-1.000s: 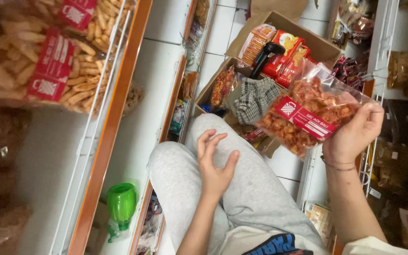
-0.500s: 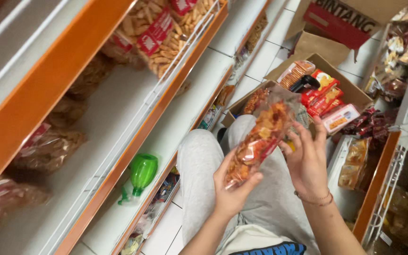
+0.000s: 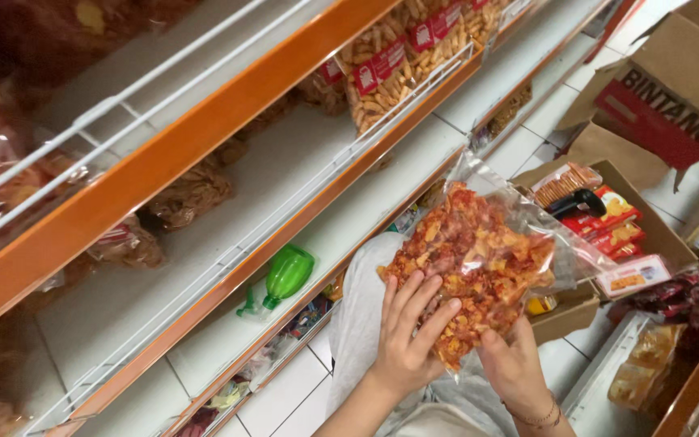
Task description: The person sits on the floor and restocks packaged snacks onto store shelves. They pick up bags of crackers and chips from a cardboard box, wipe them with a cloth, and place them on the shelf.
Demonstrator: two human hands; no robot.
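I hold a clear plastic bag of reddish-orange snack chips (image 3: 479, 259) with both hands, above my grey-trousered knee (image 3: 357, 324). My left hand (image 3: 410, 336) lies with fingers spread against the bag's lower left side. My right hand (image 3: 515, 364), with a thin bracelet at the wrist, grips the bag's bottom edge. The bag is level with the edge of the lower white shelf (image 3: 341, 218).
White shelves with orange edges and wire rails (image 3: 228, 243) fill the left. Snack bags (image 3: 382, 69) stand on the upper shelf, others (image 3: 188, 194) sit on the middle one. A green spray bottle (image 3: 285, 275) lies on the lower shelf. An open cardboard box (image 3: 649, 226) with packets stands at right.
The bag has gone from my right hand alone, over the box, into both hands nearer the shelves. My left hand rose from my knee to the bag. The view swung left.
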